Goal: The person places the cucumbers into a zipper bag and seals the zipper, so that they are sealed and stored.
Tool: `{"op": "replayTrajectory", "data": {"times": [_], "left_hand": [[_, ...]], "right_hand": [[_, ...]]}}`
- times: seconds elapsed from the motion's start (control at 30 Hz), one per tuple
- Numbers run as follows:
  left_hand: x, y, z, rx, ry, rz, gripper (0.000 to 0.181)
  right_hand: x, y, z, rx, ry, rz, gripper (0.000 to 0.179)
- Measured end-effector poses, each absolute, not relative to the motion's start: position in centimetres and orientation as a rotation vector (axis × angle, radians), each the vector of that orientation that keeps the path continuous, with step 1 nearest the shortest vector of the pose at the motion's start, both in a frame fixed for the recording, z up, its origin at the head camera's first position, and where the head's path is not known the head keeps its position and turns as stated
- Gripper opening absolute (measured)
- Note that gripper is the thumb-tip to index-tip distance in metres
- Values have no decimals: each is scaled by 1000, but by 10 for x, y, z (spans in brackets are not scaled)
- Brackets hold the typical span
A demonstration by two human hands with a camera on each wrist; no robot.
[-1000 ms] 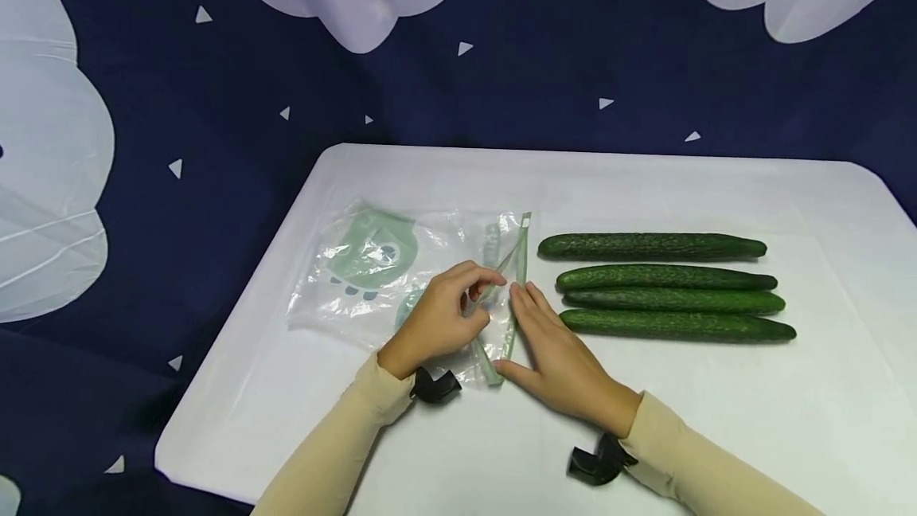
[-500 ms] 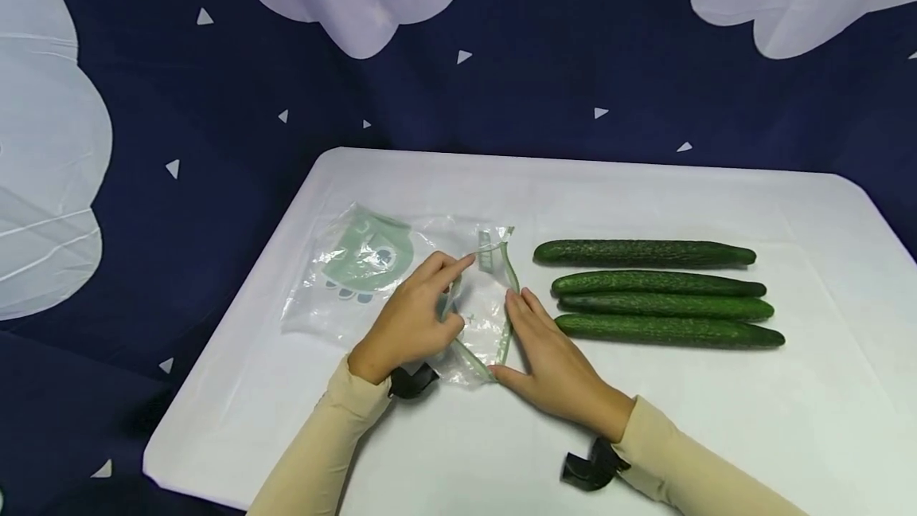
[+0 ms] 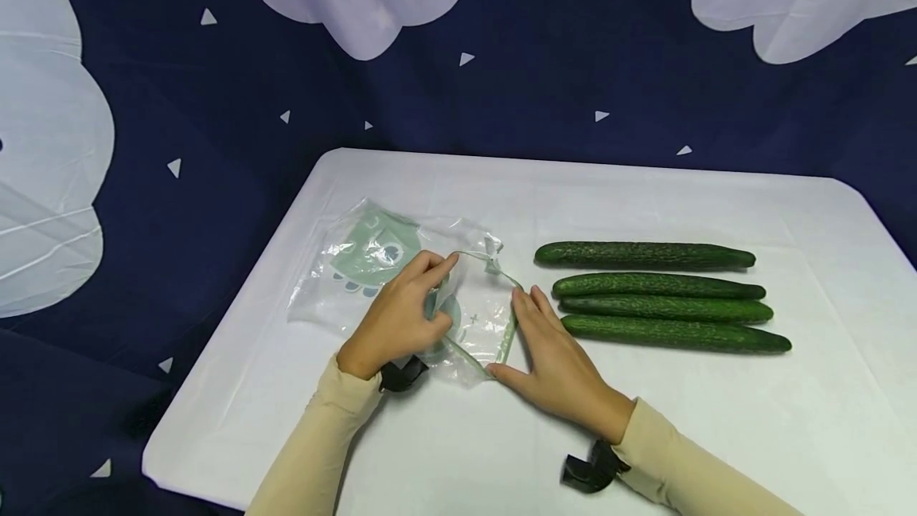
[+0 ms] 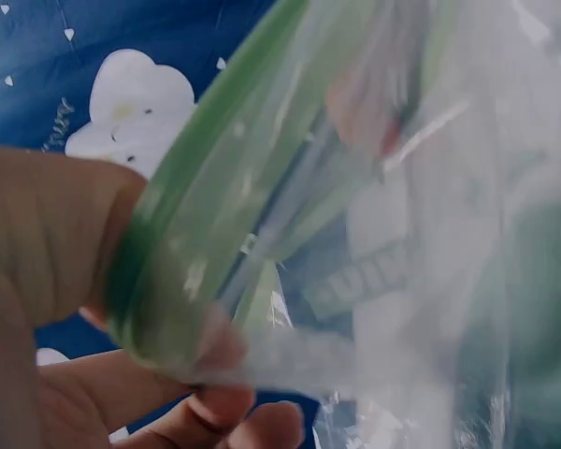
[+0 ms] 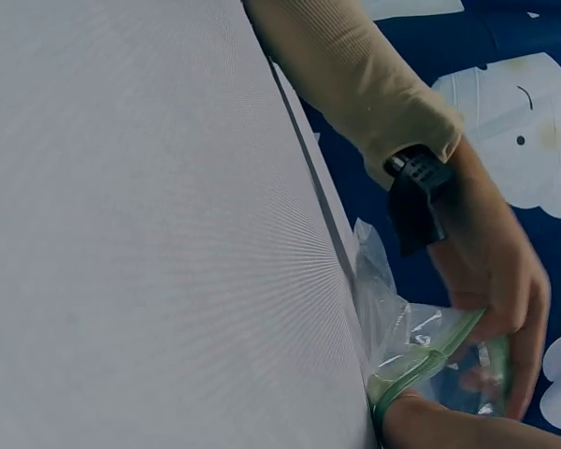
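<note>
A clear plastic zip bag [image 3: 380, 245] with a green print and green zip edge lies on the white table [image 3: 716, 436], its mouth facing right and spread apart. My left hand [image 3: 397, 317] holds the upper edge of the mouth and lifts it to the left. In the left wrist view, the green edge [image 4: 159, 229] passes between the thumb and the fingers [image 4: 112, 379]. My right hand [image 3: 562, 369] rests with fairly straight fingers on the lower edge, at the right end of the bag. The right wrist view shows the green zip strip [image 5: 430, 365] close to both hands.
Several long green cucumbers, the top one [image 3: 645, 255] set slightly apart, lie side by side right of the bag. Behind the table hangs a dark blue cloth [image 3: 530, 94] with white clouds. Each wrist carries a black camera mount [image 3: 593, 468].
My left hand has moved left with the upper edge of the zip bag, and the mouth has spread wider. The right hand stays on the lower edge. The cucumbers lie as before.
</note>
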State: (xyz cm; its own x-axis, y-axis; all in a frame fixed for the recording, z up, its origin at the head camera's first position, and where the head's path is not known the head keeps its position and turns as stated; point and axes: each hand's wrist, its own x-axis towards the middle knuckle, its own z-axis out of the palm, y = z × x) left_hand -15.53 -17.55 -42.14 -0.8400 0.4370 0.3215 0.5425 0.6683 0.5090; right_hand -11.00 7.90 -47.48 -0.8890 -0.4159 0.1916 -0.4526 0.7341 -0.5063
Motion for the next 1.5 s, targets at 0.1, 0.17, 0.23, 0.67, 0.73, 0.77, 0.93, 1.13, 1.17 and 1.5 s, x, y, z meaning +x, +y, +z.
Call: {"op": "replayTrajectory", "data": {"times": [0.1, 0.17, 0.23, 0.67, 0.73, 0.77, 0.93, 1.13, 1.17, 1.5], "left_hand": [[-159, -178, -426, -770, -2768, -932, 81], [-160, -179, -429, -758, -2798, -953, 82], [-161, -180, -432, -761, -2803, -962, 82], [-158, -178, -432, -908, -2693, -972, 82], [-154, -177, -427, -966, -2621, -966, 82], [-151, -176, -424, -989, -2589, -955, 82], [-146, -168, -414, -1038, -2526, -907, 83], [-138, -157, -407, -1121, -2482, -888, 85], [-137, -155, -406, -1134, -2473, -883, 86], [-141, -158, -412, -1147, -2457, -996, 87]], "right_hand": [[-110, 79, -475, 707, -2862, 865, 114], [-109, 79, -476, 701, -2857, 872, 115], [-109, 79, -477, 703, -2850, 882, 117], [-109, 77, -478, 725, -2847, 862, 128], [-109, 76, -478, 733, -2859, 855, 127], [-109, 76, -477, 735, -2864, 852, 127], [-110, 77, -475, 717, -2884, 834, 128], [-109, 79, -475, 728, -2887, 840, 129], [-110, 79, -475, 732, -2883, 840, 129], [-110, 79, -477, 750, -2866, 841, 128]]}}
